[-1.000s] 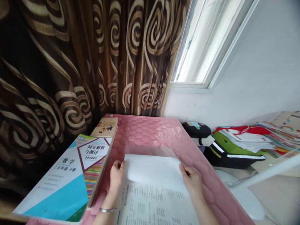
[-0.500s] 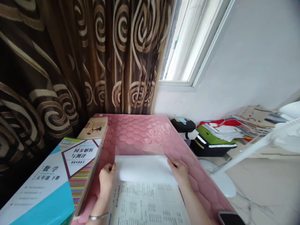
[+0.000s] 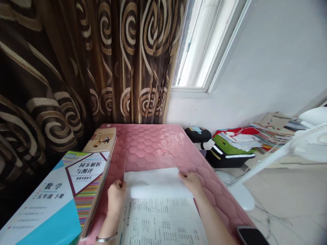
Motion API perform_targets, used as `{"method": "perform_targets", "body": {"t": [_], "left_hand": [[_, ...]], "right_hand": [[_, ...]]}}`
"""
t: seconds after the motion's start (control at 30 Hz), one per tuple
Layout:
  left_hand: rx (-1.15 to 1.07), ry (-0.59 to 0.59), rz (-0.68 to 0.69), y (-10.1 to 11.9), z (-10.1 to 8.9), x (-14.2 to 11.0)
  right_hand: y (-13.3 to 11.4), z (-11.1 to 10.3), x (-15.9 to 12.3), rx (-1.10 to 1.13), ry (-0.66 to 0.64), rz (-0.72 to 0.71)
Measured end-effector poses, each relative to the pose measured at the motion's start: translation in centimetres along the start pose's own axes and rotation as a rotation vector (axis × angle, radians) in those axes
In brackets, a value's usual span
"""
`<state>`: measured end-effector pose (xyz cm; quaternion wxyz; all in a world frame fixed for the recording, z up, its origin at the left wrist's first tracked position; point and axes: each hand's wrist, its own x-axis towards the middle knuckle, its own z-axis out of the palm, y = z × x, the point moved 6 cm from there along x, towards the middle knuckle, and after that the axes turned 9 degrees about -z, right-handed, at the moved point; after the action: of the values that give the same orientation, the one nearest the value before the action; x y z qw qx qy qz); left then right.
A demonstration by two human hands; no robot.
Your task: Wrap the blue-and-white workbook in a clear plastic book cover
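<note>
Workbook (image 3: 53,197): lies on our pink desk (image 3: 143,137).
Left hand (image 3: 117,197): right of the workbook, we pinch the paper's (image 3: 157,183) left edge.
Paper: right of the workbook, blank band above print.
Right hand (image 3: 192,182): farther from the workbook, we pinch the paper's right edge.

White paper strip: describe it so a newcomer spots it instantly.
On the pink table, to the right of the stacked books, find the left hand and right hand. The white paper strip spans between them, held at its sides. Unlike the printed page directly below it in the picture, it shows no print.
</note>
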<state>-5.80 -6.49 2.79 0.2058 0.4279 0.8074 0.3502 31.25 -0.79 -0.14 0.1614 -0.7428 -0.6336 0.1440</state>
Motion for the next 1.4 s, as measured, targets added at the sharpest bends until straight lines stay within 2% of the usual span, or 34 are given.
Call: {"method": "perform_targets", "body": {"t": [0.13, 0.3, 0.4, 0.7, 1.03, 1.4], "left_hand": [[0.015, 0.024, 0.003, -0.2, 0.3, 0.1], [0.041, 0.03, 0.016, -0.3, 0.7, 0.1], [0.034, 0.047, 0.022, -0.1, 0.7, -0.1], [0.095, 0.028, 0.014, -0.1, 0.8, 0.0], [0.028, -0.012, -0.001, 0.2, 0.8, -0.1], [0.118, -0.031, -0.039, 0.5, 1.0, 0.1]], "right_hand": [[-0.1, -0.1, -0.2, 0.097, -0.005, -0.029], [0.2, -1.0, -1.2, 0.189, 0.074, -0.037], [0.2, -0.8, -1.6, 0.214, 0.084, -0.043], [0.2, 0.1, -1.9, 0.14, 0.122, -0.004], [1.4, 0.1, -2.4, 0.25, 0.136, -0.006], [1.4, 0.6, -2.2, 0.133, 0.126, 0.014]]}}
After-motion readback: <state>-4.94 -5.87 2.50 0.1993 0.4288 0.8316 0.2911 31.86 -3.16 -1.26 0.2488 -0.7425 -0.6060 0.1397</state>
